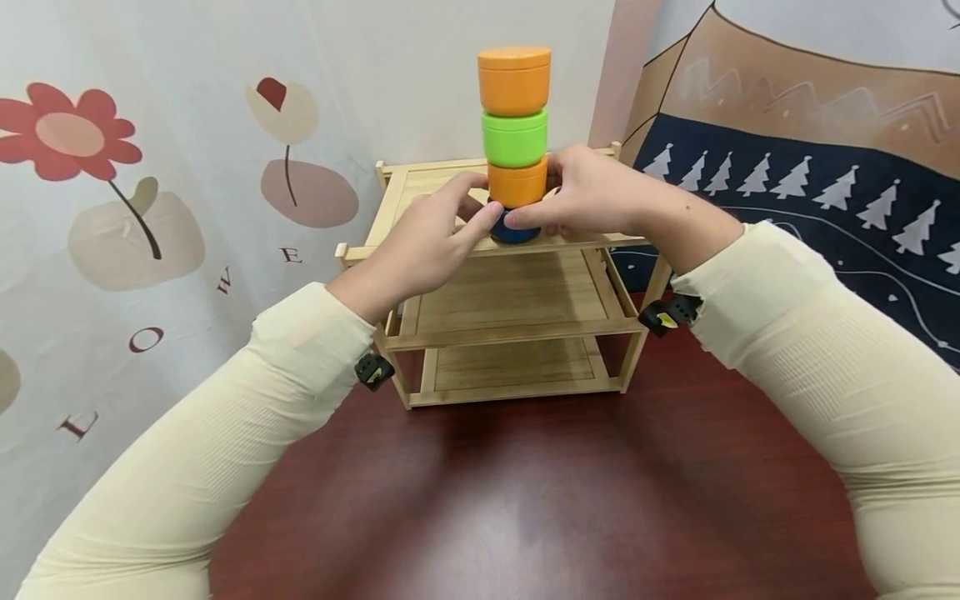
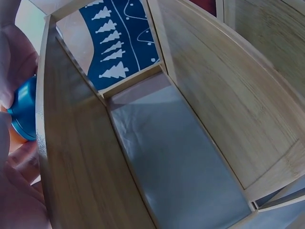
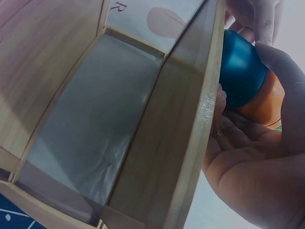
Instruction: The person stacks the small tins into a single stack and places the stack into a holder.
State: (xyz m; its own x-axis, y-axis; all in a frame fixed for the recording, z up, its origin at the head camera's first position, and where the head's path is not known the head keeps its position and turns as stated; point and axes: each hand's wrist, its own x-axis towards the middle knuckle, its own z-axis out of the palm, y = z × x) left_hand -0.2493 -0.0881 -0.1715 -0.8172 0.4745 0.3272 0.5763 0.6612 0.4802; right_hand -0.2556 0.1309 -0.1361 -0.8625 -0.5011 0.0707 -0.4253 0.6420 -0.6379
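A stack of round lidded jars stands upright at the front edge of the rack's top shelf in the head view. From the top come a wide orange jar [image 1: 514, 82], a green jar [image 1: 514, 140], a smaller orange jar [image 1: 517, 185] and a dark blue jar [image 1: 516, 232]. My left hand [image 1: 431, 237] grips the blue jar from the left, its thumb across the front. From the right my right hand [image 1: 600, 196] holds the same jar, thumb near the other thumb. Both wrist views show the blue jar [image 2: 25, 109] between fingers beside the shelf edge; some fingertips are hidden.
The wooden rack [image 1: 517, 337] has three tiers and stands on a dark red glossy table [image 1: 480, 500]. Behind it hangs a pale printed cloth [image 1: 225, 208] with flowers; to the right is a dark panel [image 1: 787, 183] with white trees.
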